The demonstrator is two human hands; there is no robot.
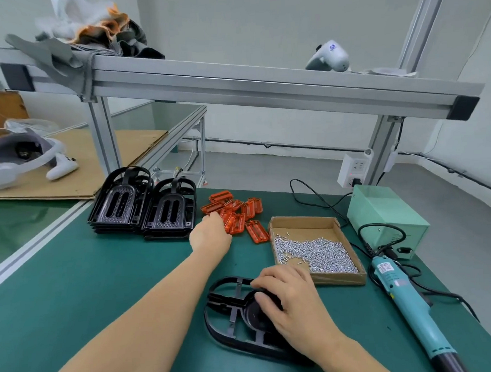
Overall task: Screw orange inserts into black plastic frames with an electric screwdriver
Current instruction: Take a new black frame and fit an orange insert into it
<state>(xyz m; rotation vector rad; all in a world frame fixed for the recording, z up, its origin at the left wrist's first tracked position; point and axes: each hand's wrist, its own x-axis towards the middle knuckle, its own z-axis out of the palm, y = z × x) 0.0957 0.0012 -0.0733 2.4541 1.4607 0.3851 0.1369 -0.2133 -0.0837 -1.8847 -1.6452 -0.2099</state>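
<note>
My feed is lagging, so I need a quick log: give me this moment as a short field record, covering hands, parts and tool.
left hand: reaching into the orange inserts, fingers on the pile
right hand: gripping the black frame lying on the green mat
spare frames: two stacks, far left of the inserts
screws: loose in the cardboard tray
electric screwdriver: lying on the mat, right side, untouched

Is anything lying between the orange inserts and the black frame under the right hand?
Nothing visible does. The left hand is already at the orange inserts, and only bare green mat separates that pile from the black frame the right hand rests on. The screw box sits off to the right.
</note>
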